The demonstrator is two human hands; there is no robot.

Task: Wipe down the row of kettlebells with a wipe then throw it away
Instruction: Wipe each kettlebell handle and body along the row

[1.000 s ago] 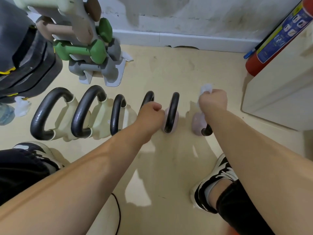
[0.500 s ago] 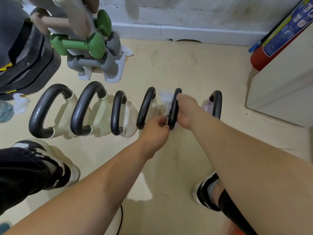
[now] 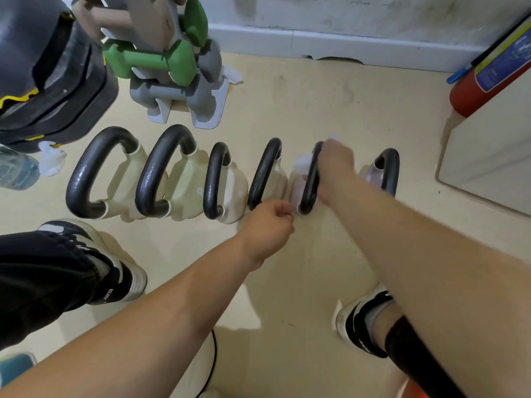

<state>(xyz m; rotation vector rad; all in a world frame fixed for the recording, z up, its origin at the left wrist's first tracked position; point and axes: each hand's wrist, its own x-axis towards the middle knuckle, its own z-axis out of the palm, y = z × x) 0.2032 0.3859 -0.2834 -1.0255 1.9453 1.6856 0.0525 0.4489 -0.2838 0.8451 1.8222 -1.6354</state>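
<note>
Beige floor, white wall behind. Six kettlebells are lined up in a row on the floor, with black handles up and pale bodies.

Right grip is clamped round the top of the handle of the fifth kettlebell, counted from the left. The white wipe is trapped between palm and handle. Wipe edges are seen sticking out left of that grip and just above it.

Left grip is held lower, below-left of the right grip, with fingers curled, just beside the near foot of the same handle. Whether it is touched, or anything is pinched, cannot be told.

Last kettlebell, pinkish body, is stood just right of the right grip, untouched.

Dumbbell rack with a green dumbbell is seen well beyond the left grip. Black weight stack, water bottle and crumpled tissue are off to its left. Red fire extinguisher and white cabinet are placed well right of the right grip.

Left shoe and right shoe are planted nearer than both grips.
</note>
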